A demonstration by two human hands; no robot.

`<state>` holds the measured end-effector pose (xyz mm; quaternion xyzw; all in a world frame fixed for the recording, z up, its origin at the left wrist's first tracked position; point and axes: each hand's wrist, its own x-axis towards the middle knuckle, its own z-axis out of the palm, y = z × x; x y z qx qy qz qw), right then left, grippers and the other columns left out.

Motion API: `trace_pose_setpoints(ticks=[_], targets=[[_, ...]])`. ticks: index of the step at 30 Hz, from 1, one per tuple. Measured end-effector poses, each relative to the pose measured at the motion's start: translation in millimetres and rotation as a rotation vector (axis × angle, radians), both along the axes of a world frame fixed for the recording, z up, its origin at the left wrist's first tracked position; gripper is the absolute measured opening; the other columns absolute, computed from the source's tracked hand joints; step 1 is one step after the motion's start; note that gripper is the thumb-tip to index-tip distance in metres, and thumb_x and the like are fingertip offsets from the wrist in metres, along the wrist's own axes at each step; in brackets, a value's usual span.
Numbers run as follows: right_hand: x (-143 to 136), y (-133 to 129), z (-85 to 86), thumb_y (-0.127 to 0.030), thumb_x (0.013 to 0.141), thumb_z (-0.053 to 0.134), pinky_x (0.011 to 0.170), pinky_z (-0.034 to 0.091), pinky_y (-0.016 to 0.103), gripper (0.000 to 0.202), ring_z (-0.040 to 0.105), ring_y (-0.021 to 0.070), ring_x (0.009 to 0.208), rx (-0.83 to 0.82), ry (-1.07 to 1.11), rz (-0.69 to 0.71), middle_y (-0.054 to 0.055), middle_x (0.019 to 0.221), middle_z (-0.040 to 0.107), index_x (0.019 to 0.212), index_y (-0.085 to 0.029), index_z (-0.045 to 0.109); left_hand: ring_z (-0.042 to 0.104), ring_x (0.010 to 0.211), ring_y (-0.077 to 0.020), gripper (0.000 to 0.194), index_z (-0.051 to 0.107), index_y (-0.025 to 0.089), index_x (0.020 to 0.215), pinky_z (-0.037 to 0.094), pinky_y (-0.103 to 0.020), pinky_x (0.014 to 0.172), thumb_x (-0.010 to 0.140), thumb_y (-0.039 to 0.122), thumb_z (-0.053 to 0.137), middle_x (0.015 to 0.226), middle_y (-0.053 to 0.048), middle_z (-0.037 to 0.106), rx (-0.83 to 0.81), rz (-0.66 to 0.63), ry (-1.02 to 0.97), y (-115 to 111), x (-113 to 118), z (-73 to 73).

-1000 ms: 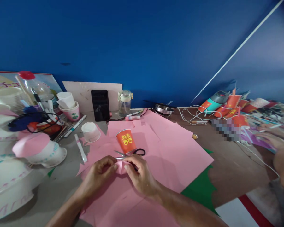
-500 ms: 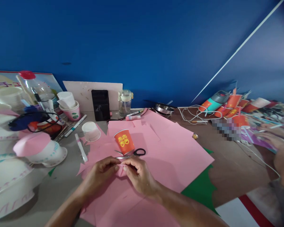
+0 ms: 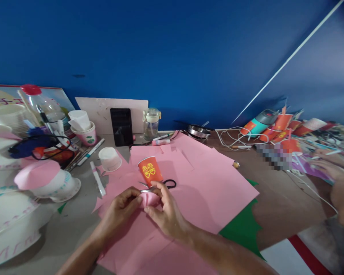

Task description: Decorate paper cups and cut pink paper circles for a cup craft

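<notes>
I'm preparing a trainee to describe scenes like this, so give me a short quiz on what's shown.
1. True or false: the red cup bears yellow markings.
2. Multiple choice: what does the left hand pinch? A) a white marker; B) a small pink paper piece; C) a clear bottle.
3. Fill in: the handle loop of the scissors is ____ in colour.

Key: 1. True. 2. B. 3. black.

The left hand (image 3: 124, 204) pinches a small pink paper piece (image 3: 149, 199), the right hand (image 3: 172, 217) curls round its other side; scissors (image 3: 170, 187) and a red cup (image 3: 150, 171) (tilted, yellow-lettered) sit just beyond.
</notes>
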<state>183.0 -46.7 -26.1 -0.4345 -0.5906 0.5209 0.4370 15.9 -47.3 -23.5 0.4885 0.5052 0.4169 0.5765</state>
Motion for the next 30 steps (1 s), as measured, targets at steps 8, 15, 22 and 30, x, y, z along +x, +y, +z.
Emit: trace_pose_setpoints(ticks=[8,15,22,30], targets=[[-3,4,3.4,-0.021,0.073,0.065,0.077,0.050,0.032,0.052,0.062,0.0219,0.095,-0.156,0.026,-0.027,0.009,0.104,0.066,0.122,-0.019,0.047,0.054,0.077,-0.0168,0.028,0.060,0.018,0.074,0.042,-0.027,0.073,0.088,0.043,0.057,0.080,-0.002,0.059,0.087,-0.098,0.091,4,-6,4.5],[-3,3,5.8,-0.015,0.070,0.066,0.067,0.048,0.029,0.051,0.063,0.0179,0.080,-0.249,0.130,0.049,0.003,0.095,0.067,0.117,-0.022,0.049,0.052,0.078,-0.0165,0.031,0.058,0.017,0.075,0.040,-0.027,0.073,0.090,0.044,0.053,0.081,-0.001,0.058,0.058,-0.208,0.113,5,-11,8.2],[-2,1,7.5,-0.023,0.075,0.072,0.077,0.050,0.034,0.052,0.064,0.0212,0.092,-0.244,0.110,0.092,0.008,0.106,0.067,0.121,-0.022,0.048,0.051,0.075,-0.0167,0.033,0.057,0.016,0.070,0.040,-0.027,0.070,0.086,0.045,0.058,0.078,-0.002,0.056,0.056,-0.160,0.112,5,-7,5.4],[1,6,-0.2,-0.021,0.072,0.073,0.068,0.046,0.026,0.056,0.061,0.0148,0.083,-0.284,0.384,0.146,0.002,0.099,0.065,0.119,-0.025,0.043,0.048,0.070,-0.0145,0.032,0.060,0.016,0.074,0.040,-0.025,0.067,0.087,0.045,0.058,0.075,-0.001,0.055,0.058,-0.019,0.013,5,-8,-5.1]])
